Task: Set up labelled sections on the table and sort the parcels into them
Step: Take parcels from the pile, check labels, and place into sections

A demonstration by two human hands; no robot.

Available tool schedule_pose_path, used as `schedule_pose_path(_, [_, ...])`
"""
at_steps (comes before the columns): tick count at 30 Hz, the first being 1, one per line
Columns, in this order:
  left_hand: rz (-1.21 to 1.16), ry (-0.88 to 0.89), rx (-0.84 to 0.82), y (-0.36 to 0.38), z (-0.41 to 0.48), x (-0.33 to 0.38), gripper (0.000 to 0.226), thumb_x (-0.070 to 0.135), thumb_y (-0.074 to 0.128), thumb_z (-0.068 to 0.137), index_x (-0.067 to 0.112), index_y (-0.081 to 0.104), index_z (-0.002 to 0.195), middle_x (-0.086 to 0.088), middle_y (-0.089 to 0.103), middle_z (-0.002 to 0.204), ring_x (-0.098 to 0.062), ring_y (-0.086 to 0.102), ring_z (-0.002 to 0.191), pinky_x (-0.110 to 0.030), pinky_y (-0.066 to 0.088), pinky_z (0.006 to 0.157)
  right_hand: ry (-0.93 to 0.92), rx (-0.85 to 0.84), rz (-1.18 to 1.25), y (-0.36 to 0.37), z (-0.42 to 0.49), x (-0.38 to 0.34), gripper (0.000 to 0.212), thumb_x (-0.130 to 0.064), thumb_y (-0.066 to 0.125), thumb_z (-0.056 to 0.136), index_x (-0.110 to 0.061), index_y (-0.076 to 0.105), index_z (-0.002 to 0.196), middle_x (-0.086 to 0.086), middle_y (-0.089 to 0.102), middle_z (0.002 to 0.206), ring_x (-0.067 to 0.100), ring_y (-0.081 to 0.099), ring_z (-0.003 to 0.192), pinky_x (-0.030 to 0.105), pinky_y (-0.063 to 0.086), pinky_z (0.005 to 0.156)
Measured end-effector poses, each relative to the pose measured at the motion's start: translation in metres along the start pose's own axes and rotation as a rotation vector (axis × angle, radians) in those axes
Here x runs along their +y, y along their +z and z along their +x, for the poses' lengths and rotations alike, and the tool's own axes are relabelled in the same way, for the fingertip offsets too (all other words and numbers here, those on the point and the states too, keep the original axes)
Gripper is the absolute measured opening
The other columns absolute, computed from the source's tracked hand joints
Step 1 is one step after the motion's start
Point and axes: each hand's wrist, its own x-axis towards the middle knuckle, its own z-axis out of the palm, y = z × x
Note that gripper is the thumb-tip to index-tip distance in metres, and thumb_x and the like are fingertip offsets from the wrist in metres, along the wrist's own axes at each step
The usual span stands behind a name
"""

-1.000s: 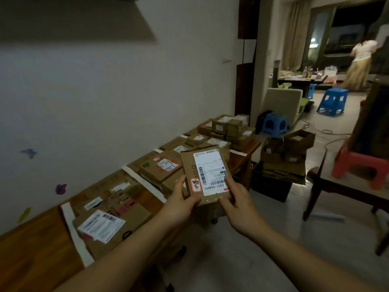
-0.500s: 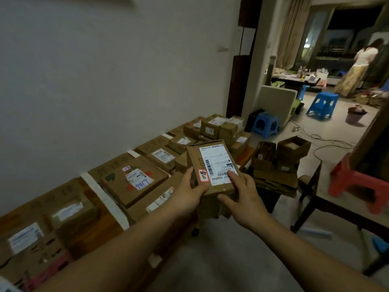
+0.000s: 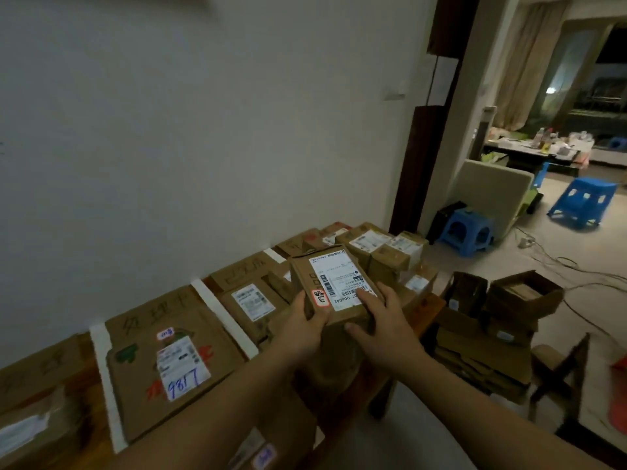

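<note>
I hold a small brown cardboard parcel (image 3: 334, 283) with a white shipping label and a red-edged sticker, above the table's middle sections. My left hand (image 3: 302, 329) grips its near left corner, thumb on top. My right hand (image 3: 383, 325) holds its near right edge, fingers lying over the label. The long wooden table (image 3: 431, 307) runs along the wall and is split by white tape strips (image 3: 224, 317) into sections. Cardboard signs with handwritten characters (image 3: 152, 317) mark them. A flat parcel marked 9817 (image 3: 176, 371) lies in the nearer section, and several stacked parcels (image 3: 380, 249) fill the far end.
Opened empty cartons (image 3: 498, 310) pile up on the floor beyond the table's right end. Blue stools (image 3: 466, 230) and a beige cushion (image 3: 492, 195) stand further back. A dark chair frame (image 3: 559, 371) and a red stool (image 3: 619, 408) are at the right edge. Cables lie across the floor (image 3: 576, 266).
The view has moved forward along the table toward its far end. Both hands still grip the same parcel, carried further over the middle sections.
</note>
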Motion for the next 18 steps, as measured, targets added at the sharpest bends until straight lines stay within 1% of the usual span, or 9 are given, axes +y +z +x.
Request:
schedule_pose_path(1, [-0.030,-0.017,0.025,0.007,0.015,0.001,0.049,0.032,0.045,0.098,0.032,0.027,0.144,0.000,0.052,0.138,-0.016,0.058,0.109,-0.031,0.053,0.087,-0.017,-0.023,-0.007,-0.001,0.019,0.009,0.070,-0.042,0.059,0.090,-0.031,0.022,0.149,-0.005,0.000,0.157,0.020,0.016,0.143,0.035,0.032,0.112])
schedule_pose_path(3, [-0.088,-0.040,0.065,0.022,0.043,0.002,0.045,0.029,0.045,0.098,0.030,0.031,0.142,0.001,0.053,0.135,-0.013,0.057,0.105,-0.025,0.052,0.081,-0.054,-0.070,-0.023,-0.003,0.054,0.028,0.070,-0.042,0.058,0.091,-0.031,0.021,0.149,-0.003,0.001,0.157,0.020,0.017,0.143,0.034,0.030,0.112])
schedule_pose_path(4, [-0.099,-0.047,0.090,0.030,0.054,0.003,0.045,0.029,0.044,0.099,0.029,0.032,0.141,0.001,0.054,0.135,-0.012,0.056,0.102,-0.023,0.052,0.080,-0.081,-0.094,-0.036,-0.005,0.071,0.038,0.069,-0.042,0.058,0.091,-0.031,0.021,0.149,-0.002,0.002,0.157,0.019,0.018,0.143,0.033,0.030,0.112])
schedule_pose_path(6, [-0.117,-0.069,0.155,0.045,0.072,0.006,0.043,0.028,0.044,0.099,0.029,0.034,0.140,0.002,0.054,0.133,-0.011,0.056,0.103,-0.025,0.050,0.085,-0.132,-0.158,-0.049,-0.007,0.099,0.055,0.067,-0.041,0.057,0.092,-0.030,0.022,0.148,-0.001,0.004,0.156,0.018,0.021,0.142,0.031,0.031,0.111])
schedule_pose_path(7, [-0.131,-0.082,0.180,0.052,0.080,0.007,0.041,0.028,0.044,0.099,0.029,0.036,0.139,0.003,0.055,0.132,-0.011,0.056,0.103,-0.025,0.050,0.085,-0.143,-0.196,-0.043,-0.008,0.112,0.062,0.067,-0.040,0.057,0.092,-0.030,0.021,0.148,-0.001,0.004,0.156,0.018,0.021,0.142,0.031,0.032,0.111])
schedule_pose_path(11, [-0.142,-0.125,0.220,0.071,0.104,0.013,0.037,0.031,0.045,0.098,0.034,0.039,0.135,0.009,0.057,0.127,0.000,0.056,0.094,-0.016,0.049,0.072,-0.167,-0.319,-0.006,-0.012,0.148,0.089,0.067,-0.039,0.057,0.093,-0.030,0.020,0.148,0.000,0.001,0.157,0.020,0.021,0.142,0.033,0.037,0.110])
schedule_pose_path(13, [-0.132,-0.129,0.255,0.078,0.114,0.016,0.039,0.032,0.046,0.098,0.036,0.037,0.136,0.010,0.057,0.127,0.001,0.056,0.094,-0.015,0.049,0.071,-0.204,-0.337,0.002,-0.013,0.162,0.099,0.068,-0.041,0.057,0.092,-0.030,0.021,0.148,0.001,0.001,0.157,0.021,0.021,0.142,0.034,0.038,0.110])
schedule_pose_path(16, [-0.083,-0.126,0.300,0.087,0.127,0.018,0.045,0.032,0.047,0.097,0.038,0.032,0.138,0.012,0.055,0.127,-0.003,0.055,0.098,-0.020,0.049,0.081,-0.269,-0.334,0.027,-0.014,0.177,0.111,0.068,-0.044,0.057,0.091,-0.029,0.022,0.148,0.001,0.004,0.156,0.020,0.018,0.143,0.034,0.037,0.111])
schedule_pose_path(18, [-0.023,-0.124,0.299,0.090,0.131,0.019,0.048,0.031,0.047,0.097,0.037,0.028,0.140,0.012,0.054,0.126,-0.004,0.054,0.099,-0.018,0.049,0.079,-0.345,-0.296,-0.034,-0.014,0.181,0.118,0.069,-0.048,0.057,0.089,-0.028,0.025,0.147,0.003,0.009,0.156,0.021,0.017,0.144,0.036,0.032,0.114])
